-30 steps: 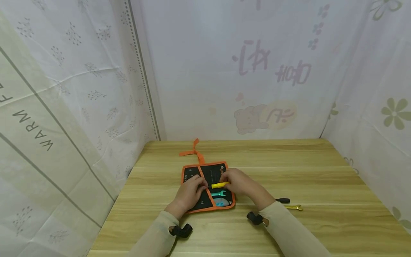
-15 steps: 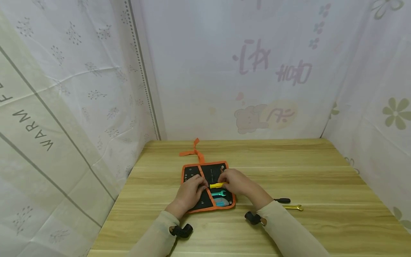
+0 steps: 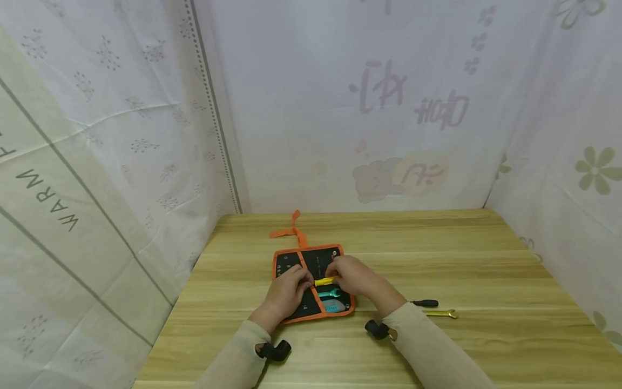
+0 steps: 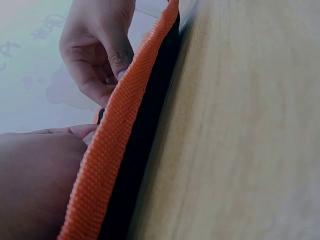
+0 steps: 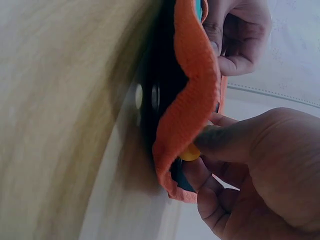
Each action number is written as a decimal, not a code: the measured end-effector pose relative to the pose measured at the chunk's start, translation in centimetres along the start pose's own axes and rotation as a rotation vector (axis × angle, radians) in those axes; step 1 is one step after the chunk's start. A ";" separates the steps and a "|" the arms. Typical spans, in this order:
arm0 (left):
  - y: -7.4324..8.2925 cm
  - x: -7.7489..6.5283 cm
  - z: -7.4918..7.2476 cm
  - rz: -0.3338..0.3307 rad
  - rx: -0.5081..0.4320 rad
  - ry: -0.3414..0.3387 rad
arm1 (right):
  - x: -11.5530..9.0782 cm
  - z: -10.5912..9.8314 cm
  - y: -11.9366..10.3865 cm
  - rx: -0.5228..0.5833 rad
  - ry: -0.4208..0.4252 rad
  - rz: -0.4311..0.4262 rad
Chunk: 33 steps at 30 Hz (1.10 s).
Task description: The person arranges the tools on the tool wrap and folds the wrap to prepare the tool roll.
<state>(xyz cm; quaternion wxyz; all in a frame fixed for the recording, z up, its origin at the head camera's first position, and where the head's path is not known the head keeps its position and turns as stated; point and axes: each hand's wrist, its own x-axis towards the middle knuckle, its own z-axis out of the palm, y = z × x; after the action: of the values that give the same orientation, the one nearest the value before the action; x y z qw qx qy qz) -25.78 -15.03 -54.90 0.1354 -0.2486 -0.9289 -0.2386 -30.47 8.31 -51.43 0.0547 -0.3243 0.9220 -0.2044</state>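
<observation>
A black tool pouch (image 3: 317, 260) with orange trim lies unrolled on the table. My left hand (image 3: 288, 292) pinches the orange edge of its pocket near the middle. From the right, my right hand (image 3: 357, 278) holds a yellow-handled screwdriver (image 3: 323, 281) by its handle end; the shaft is hidden in the pocket. The handle's round yellow end (image 5: 190, 152) shows between thumb and fingers in the right wrist view. Just nearer me in the pouch sit a green open-ended wrench (image 3: 330, 293) and a grey-blue utility knife (image 3: 334, 306).
A black-handled screwdriver (image 3: 426, 303) and a gold wrench (image 3: 443, 313) lie on the wooden table (image 3: 510, 346) to the right, partly behind the right forearm. The pouch's orange tie strap (image 3: 295, 231) stretches towards the back. Printed curtains (image 3: 311, 108) enclose the table.
My right hand has moved left, sliding the yellow-handled screwdriver deeper into the pocket. My left hand has stayed at the pocket edge. More of the black-handled screwdriver shows beside the forearm.
</observation>
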 end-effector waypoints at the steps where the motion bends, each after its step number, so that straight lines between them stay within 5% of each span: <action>1: 0.0 0.0 0.0 0.000 -0.004 -0.001 | 0.1 0.0 0.0 -0.007 -0.002 -0.008; 33: -0.4 0.2 0.3 -0.023 -0.114 -0.002 | 0.5 0.6 -0.7 -0.064 0.002 -0.007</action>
<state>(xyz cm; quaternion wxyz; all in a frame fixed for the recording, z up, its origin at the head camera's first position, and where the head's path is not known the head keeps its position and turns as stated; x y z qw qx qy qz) -26.18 -15.15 -55.21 0.1174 -0.2453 -0.9168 -0.2925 -30.32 7.27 -51.69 0.0427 -0.3291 0.9269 -0.1752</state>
